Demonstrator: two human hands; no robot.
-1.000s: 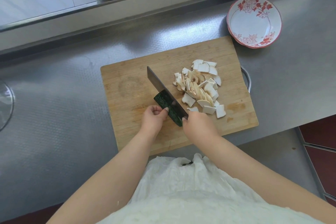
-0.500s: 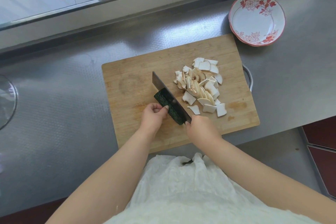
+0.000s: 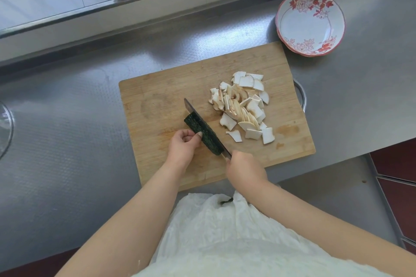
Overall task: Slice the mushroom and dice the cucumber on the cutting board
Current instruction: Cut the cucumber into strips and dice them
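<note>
Cucumber lies lengthwise on the cutting board, the left hand curled against its near side, steadying it. Just right of that hold, the right hand grips the knife, blade along the cucumber. Mushroom slices are piled beyond the knife. A flowered bowl sits well past them. No writing is readable.

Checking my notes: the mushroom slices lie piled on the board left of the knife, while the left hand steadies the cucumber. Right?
Not quite: the head view shows the mushroom slices right of the knife, not left. The left hand does steady the cucumber.
</note>
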